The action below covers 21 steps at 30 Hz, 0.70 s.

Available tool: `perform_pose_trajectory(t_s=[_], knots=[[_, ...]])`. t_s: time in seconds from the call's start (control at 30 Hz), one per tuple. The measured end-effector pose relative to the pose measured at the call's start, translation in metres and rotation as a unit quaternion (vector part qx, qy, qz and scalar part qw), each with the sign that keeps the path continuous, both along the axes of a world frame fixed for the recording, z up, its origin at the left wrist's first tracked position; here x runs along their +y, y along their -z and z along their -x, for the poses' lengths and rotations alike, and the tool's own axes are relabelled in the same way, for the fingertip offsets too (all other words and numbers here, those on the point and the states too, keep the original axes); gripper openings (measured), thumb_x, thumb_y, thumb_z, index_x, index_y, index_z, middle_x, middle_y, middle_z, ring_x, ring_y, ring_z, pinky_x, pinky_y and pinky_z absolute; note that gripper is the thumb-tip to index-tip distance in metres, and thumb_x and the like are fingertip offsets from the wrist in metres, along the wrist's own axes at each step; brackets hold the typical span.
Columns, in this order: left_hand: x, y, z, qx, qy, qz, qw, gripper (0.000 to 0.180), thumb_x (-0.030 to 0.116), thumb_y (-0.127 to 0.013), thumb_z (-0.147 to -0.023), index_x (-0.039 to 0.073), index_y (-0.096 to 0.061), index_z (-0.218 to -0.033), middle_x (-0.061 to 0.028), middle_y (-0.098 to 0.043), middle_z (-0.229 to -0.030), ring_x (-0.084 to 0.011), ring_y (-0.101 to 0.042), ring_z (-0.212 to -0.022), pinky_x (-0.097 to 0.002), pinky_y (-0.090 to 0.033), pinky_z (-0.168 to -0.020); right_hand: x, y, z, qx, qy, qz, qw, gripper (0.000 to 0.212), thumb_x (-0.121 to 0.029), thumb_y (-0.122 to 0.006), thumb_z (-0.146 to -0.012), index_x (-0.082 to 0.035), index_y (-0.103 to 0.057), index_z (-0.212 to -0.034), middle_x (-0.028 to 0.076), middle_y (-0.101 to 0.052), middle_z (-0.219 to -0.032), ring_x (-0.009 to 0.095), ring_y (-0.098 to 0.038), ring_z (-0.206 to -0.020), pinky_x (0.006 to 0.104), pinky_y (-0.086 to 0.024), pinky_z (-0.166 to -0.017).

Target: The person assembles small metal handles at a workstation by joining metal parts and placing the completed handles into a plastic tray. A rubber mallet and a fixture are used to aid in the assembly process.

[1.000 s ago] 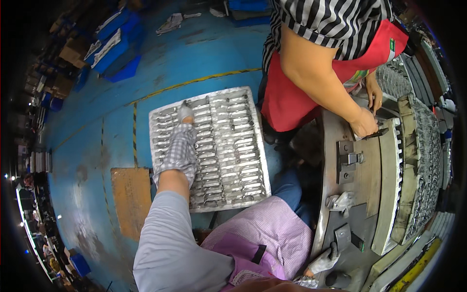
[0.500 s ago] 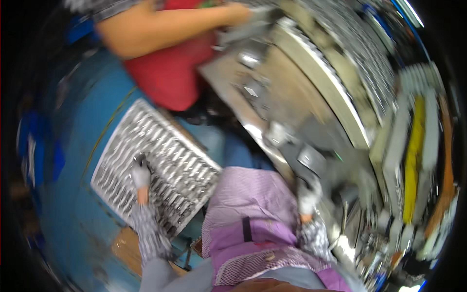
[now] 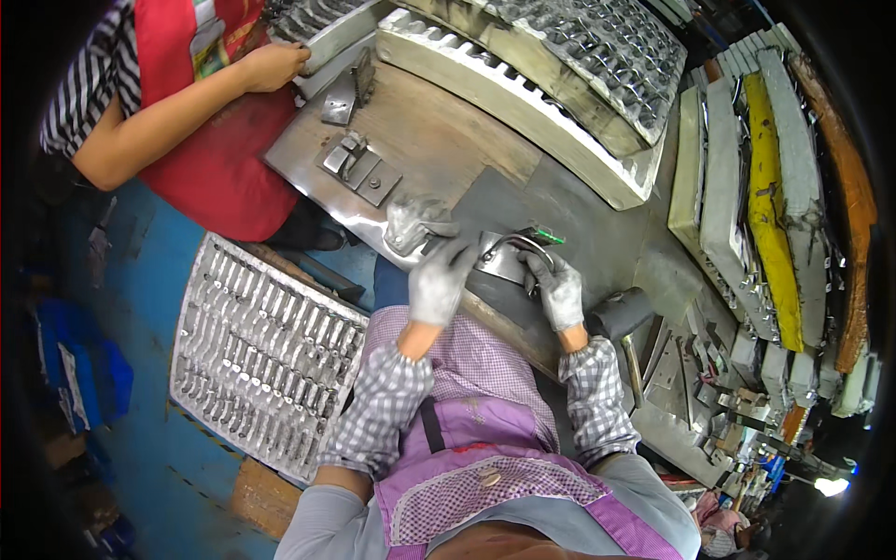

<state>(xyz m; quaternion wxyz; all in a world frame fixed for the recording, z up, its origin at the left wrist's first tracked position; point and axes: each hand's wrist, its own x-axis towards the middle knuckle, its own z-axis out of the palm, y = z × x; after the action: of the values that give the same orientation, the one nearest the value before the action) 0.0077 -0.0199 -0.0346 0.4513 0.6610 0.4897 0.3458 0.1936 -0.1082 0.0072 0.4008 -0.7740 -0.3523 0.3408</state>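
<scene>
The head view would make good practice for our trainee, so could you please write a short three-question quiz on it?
1. Multiple choice: on which side of the person's right hand does the black-headed mallet lie in the picture? (a) left, (b) right, (c) straight above.
2. True or false: the person's left hand wears a glove.
3. Fill in the missing word: the co-worker's apron is ____.

Key: 1: b. 2: true. 3: red.
</scene>
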Motion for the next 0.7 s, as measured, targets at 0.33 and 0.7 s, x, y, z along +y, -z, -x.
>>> perform_pose_trajectory(t_s=[0.33, 0.7], knots=[[0.019, -0.035, -0.061, 0.165, 0.009, 0.036, 0.986, 0.029, 0.033, -0.078, -0.083, 0.005, -0.069, -0.086, -0.0061, -0.067, -0.072, -0.0183, -0.06, -0.063, -0.0314, -0.048, -0.064, -0.017, 0.028, -0.048, 0.01, 0.121, -0.161, 0.98, 0.018, -0.009, -0.075, -0.083, -0.008, -0.076, -0.101, 0.004, -0.07, -0.093, 0.016, -0.064, -0.084, 0.0266, -0.05, -0.077], [0.014, -0.025, -0.073, 0.18, 0.011, 0.036, 0.983, 0.026, 0.023, -0.082, -0.081, 0.003, -0.066, -0.084, -0.003, -0.064, -0.07, -0.0121, -0.055, -0.063, -0.0278, -0.047, -0.06, -0.023, 0.041, -0.059, -0.092, 0.072, -0.182, 0.976, 0.014, -0.012, -0.078, -0.079, -0.01, -0.077, -0.092, 0.002, -0.065, -0.086, 0.022, -0.061, -0.079, 0.0345, -0.049, -0.072]])
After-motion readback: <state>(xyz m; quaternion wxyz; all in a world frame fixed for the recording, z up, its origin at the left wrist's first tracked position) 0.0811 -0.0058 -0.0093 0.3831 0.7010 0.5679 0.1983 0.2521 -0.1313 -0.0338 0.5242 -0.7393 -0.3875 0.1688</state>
